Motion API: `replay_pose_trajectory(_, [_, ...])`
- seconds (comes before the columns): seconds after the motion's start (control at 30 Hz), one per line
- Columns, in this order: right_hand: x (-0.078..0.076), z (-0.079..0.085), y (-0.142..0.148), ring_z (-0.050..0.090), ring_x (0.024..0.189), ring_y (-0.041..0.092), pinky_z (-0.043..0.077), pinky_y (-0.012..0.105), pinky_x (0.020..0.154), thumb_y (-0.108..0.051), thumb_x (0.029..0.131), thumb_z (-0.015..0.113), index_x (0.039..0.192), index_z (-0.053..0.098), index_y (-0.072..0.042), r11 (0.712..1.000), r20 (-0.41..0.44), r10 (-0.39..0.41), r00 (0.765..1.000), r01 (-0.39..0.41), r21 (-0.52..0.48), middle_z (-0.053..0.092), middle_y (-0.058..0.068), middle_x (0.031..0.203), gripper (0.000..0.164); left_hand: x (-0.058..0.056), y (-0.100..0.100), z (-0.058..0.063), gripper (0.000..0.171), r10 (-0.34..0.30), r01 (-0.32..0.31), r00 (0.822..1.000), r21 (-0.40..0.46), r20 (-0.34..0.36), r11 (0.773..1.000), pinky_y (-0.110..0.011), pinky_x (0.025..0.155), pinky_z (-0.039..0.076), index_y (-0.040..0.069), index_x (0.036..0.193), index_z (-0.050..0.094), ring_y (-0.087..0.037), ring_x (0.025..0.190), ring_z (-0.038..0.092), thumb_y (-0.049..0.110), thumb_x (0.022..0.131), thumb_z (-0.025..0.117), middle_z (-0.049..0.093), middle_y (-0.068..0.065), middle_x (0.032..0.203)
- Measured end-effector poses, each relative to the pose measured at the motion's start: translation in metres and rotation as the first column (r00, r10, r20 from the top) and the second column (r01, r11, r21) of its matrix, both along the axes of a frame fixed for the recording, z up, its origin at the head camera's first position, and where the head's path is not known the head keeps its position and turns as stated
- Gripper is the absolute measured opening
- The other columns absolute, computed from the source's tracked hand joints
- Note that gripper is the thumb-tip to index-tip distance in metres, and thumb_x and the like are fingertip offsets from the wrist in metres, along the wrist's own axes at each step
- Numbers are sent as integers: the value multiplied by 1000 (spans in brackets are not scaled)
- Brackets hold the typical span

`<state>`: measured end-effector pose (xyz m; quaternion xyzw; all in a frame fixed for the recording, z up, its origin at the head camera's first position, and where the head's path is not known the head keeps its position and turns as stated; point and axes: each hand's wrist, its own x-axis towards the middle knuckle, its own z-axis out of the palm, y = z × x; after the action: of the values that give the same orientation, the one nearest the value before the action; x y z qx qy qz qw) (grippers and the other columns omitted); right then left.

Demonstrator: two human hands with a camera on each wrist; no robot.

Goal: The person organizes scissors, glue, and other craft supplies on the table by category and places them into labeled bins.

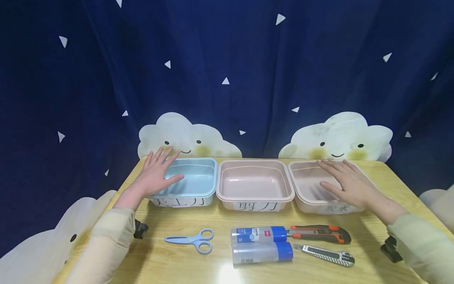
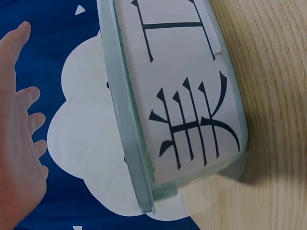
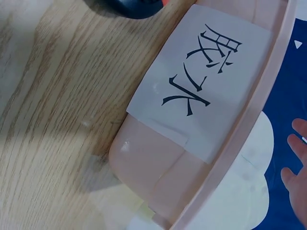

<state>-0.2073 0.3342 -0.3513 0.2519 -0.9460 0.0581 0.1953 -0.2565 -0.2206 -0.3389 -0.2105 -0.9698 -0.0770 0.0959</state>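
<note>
My left hand (image 1: 156, 173), fingers spread, hovers over the left side of a blue bin (image 1: 196, 194) and holds nothing. My right hand (image 1: 349, 183) is likewise spread above the right-hand pink bin (image 1: 301, 197), its palm free of any object. Between these stands another pink bin (image 1: 255, 196). Nearer me on the table lie light-blue scissors (image 1: 191, 239), two blue-capped glue bottles (image 1: 259, 235) side by side, an orange-and-black utility knife (image 1: 319, 233) and a grey-and-white utility knife (image 1: 326, 255). In the left wrist view, the hand (image 2: 21, 124) shows beside the blue bin's labelled wall.
Each bin has a white paper label (image 3: 201, 81) with black characters on its front. The wooden table (image 1: 159, 268) ends behind the bins at a dark blue curtain (image 1: 198, 79). Cloud-shaped cushions (image 1: 340, 134) line the far edge. A black wrist strap piece (image 1: 140, 228) sits under the left sleeve.
</note>
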Motion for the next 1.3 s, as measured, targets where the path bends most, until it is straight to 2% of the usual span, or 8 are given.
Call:
replay_pose_trajectory(0.1, [2, 2, -3, 42, 119, 35, 25, 51, 101, -35, 85, 59, 131, 48, -9, 1000, -24, 25, 999, -26, -13, 52, 14, 128, 54, 1, -3, 0, 82, -8, 8, 1000, 4, -10, 1000, -55, 110, 2, 19, 146, 20, -35, 139, 7, 64, 83, 45, 12, -10, 153])
replay_pose_trajectory(0.23, [6, 2, -8, 46, 115, 33, 30, 49, 96, -29, 83, 63, 122, 57, -9, 998, -66, 63, 996, -65, -25, 59, 10, 118, 45, 4, -6, -1, 81, -15, 16, 999, 32, -31, 999, -53, 108, 17, 17, 145, 25, -35, 134, 24, 63, 82, 48, 25, -11, 149])
replay_pose_trajectory(0.4, [15, 1, -12, 57, 92, 20, 42, 39, 81, -20, 77, 70, 99, 66, -9, 994, -107, 101, 989, -106, -36, 65, 2, 92, 25, 10, -10, -7, 78, 17, -14, 999, 79, -31, 997, -54, 98, 33, 13, 140, 36, -35, 123, 42, 64, 82, 46, 42, -13, 139])
replay_pose_trajectory(0.6, [24, -3, -14, 54, 70, 5, 46, 24, 58, -11, 71, 74, 84, 66, -15, 988, -85, 140, 987, -145, -56, 59, -9, 77, 17, 17, -13, -16, 69, 73, -70, 997, 142, -20, 987, -53, 92, 39, 11, 131, 48, -35, 116, 49, 62, 84, 46, 50, -12, 131])
replay_pose_trajectory(0.77, [34, -6, -15, 51, 66, -5, 43, 14, 57, -9, 67, 76, 78, 64, -23, 982, -65, 171, 983, -176, -72, 57, -18, 74, 22, 20, -16, -22, 64, 117, -108, 992, 194, -36, 975, -51, 86, 41, 11, 127, 52, -30, 103, 56, 59, 85, 47, 54, -12, 126])
replay_pose_trajectory(0.9, [44, -14, -16, 51, 65, -8, 41, 9, 57, -10, 64, 78, 75, 64, -26, 973, -63, 216, 974, -220, -69, 55, -24, 73, 25, 23, -21, -29, 63, 135, -122, 990, 238, -38, 964, -52, 88, 40, 11, 125, 53, -30, 105, 54, 58, 85, 48, 56, -13, 121])
replay_pose_trajectory(1.07, [54, -28, -14, 50, 63, -8, 41, 11, 52, -13, 65, 79, 79, 67, -21, 952, 12, 299, 954, -298, -67, 57, -22, 73, 20, 24, -28, -37, 57, 157, -131, 985, 289, -68, 948, -53, 94, 34, 10, 124, 54, -33, 115, 47, 52, 85, 54, 55, -13, 122])
replay_pose_trajectory(1.3, [62, -43, -11, 61, 77, 5, 51, 28, 63, -40, 65, 77, 91, 70, -17, 967, 108, 243, 964, -250, 57, 67, -10, 86, 36, 27, -32, -45, 70, 185, -177, 983, 335, 8, 925, -57, 98, 22, 6, 130, 46, -41, 121, 34, 53, 80, 60, 44, -19, 130])
